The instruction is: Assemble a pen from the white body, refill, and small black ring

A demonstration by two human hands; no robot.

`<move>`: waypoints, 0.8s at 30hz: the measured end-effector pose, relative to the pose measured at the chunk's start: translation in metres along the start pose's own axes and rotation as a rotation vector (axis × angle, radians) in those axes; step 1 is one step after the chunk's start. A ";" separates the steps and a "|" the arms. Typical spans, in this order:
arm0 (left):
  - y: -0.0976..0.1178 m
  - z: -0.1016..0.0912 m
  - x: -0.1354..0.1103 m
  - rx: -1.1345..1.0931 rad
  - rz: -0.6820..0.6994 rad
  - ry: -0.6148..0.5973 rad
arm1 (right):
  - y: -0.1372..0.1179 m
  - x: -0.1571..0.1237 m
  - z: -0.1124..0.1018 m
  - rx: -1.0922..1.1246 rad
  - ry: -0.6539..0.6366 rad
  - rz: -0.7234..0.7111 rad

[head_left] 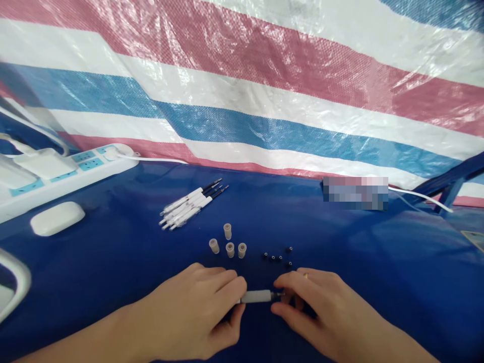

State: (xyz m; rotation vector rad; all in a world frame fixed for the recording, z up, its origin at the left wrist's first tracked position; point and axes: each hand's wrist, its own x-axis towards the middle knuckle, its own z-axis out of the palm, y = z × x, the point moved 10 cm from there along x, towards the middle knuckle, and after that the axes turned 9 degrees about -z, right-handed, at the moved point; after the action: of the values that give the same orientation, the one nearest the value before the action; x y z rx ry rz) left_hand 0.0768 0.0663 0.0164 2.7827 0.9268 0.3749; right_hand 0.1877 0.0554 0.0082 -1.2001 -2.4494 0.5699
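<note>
My left hand pinches a white pen barrel between thumb and forefinger, its rear end hidden in the fingers. The barrel lies nearly level and points right, with a dark narrow tip. Around that tip, my right hand has its thumb and forefinger spread apart; whether another finger touches the tip I cannot tell. Beyond my hands stand several small whitish cylindrical sleeves. Right of them are several tiny black ring-like pieces. A bundle of white pen bodies with dark tips lies farther back on the left.
The blue tabletop meets a striped plastic sheet at the back. A white power strip with plugs and cables, and a white rounded case, lie at left. A blurred-out object is at back right, near a blue frame.
</note>
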 end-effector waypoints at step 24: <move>0.011 -0.006 0.000 0.054 0.095 0.052 | -0.002 0.005 0.014 -0.009 -0.110 -0.018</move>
State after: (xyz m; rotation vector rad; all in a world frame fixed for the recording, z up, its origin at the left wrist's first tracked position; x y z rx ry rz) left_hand 0.0812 0.0586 0.0246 2.8872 0.8294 0.4451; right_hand 0.1771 0.0553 -0.0023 -1.1783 -2.5533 0.6367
